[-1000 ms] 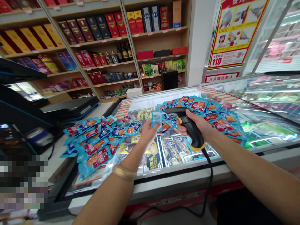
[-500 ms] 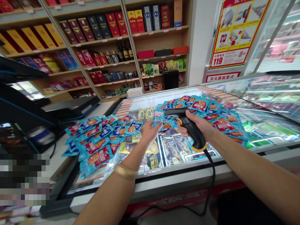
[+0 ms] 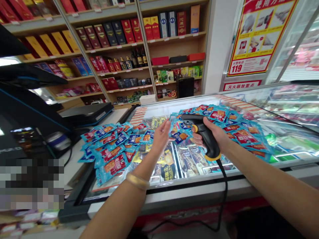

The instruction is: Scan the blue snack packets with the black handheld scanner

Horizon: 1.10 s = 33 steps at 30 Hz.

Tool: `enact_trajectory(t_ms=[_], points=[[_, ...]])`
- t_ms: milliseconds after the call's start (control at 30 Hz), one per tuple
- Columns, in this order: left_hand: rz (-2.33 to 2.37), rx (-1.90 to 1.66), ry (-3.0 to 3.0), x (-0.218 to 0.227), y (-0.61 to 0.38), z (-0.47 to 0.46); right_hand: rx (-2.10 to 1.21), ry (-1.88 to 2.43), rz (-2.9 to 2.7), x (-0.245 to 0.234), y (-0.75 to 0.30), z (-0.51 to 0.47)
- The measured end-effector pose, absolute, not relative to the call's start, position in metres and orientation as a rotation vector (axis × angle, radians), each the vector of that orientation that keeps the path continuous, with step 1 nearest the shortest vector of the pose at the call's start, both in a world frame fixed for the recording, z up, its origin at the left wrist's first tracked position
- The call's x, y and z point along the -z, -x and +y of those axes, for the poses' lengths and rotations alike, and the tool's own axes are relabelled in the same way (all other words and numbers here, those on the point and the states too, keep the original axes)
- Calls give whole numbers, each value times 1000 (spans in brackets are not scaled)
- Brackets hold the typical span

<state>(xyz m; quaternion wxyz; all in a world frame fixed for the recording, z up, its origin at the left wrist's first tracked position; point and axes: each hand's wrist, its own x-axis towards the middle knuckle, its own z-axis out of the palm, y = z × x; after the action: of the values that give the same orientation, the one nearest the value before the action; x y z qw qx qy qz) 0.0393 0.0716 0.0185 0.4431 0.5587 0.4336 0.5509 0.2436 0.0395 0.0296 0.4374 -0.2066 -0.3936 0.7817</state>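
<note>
My right hand (image 3: 219, 133) is wrapped around the grip of a black and yellow barcode scanner (image 3: 208, 141), whose head points left. Just off the scanner's head, my left hand (image 3: 160, 134) pinches a light-blue snack packet (image 3: 172, 118), mostly hidden by the fingers. A gold bangle (image 3: 137, 181) circles the left wrist. Blue snack packets with red or dark-blue labels lie in two piles on the glass freezer lid: a left pile (image 3: 112, 154) and a right pile (image 3: 245, 136) beyond the scanner. A loose packet (image 3: 179, 136) lies beneath the scanner's head.
Under the glass of the chest freezer (image 3: 159, 196) are wrapped ice creams (image 3: 191, 158). The scanner's cable (image 3: 225, 196) hangs over the front edge. A black weighing scale (image 3: 87, 113) stands left on a counter, beside a phone (image 3: 31, 141). Shelves of boxed goods (image 3: 109, 33) line the back.
My left hand has turned, so the packet in it shows less and its printed face is no longer seen. The whole view has shifted, moving things slightly right. The scanner stays in my right hand.
</note>
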Motion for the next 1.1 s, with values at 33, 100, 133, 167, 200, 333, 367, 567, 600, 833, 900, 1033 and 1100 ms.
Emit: enact_trajectory(t_ms=[33,100,133,167,200,333,367,567,600,833,900,1033,1100], points=[[1122,-1398,-1436,-23,-30,75,-1938,513,-970,-32,-238,41],[1270,-1460,-1581,-33,-4,81,-1944,504,-954,-37,-222,43],[1372,-1479,-1677,-39,12,84,-1959,493,-943,-40,-212,45],[1492,-1504,-1780,-44,30,86,-1980,478,-929,-43,-201,46],[1628,-1508,-1896,-49,48,87,-2005,462,-913,-45,-189,48],[2261,-1202,-2184,-58,115,85,-2112,390,-853,-49,-137,56],[2377,-1032,-2206,-57,128,84,-2137,383,-834,-48,-126,57],[2512,-445,-2172,-37,162,87,-2247,500,-787,-36,-86,53],[2519,-437,-2163,-35,162,88,-2255,516,-788,-34,-85,52],[2562,-405,-2173,-42,156,84,-2258,507,-777,-22,-95,54],[2602,-456,-2211,-47,152,80,-2246,490,-783,-24,-98,55],[2527,-662,-2370,-58,122,74,-2185,430,-812,-36,-117,56],[2381,-742,-2452,-63,94,72,-2132,430,-822,-43,-136,57]])
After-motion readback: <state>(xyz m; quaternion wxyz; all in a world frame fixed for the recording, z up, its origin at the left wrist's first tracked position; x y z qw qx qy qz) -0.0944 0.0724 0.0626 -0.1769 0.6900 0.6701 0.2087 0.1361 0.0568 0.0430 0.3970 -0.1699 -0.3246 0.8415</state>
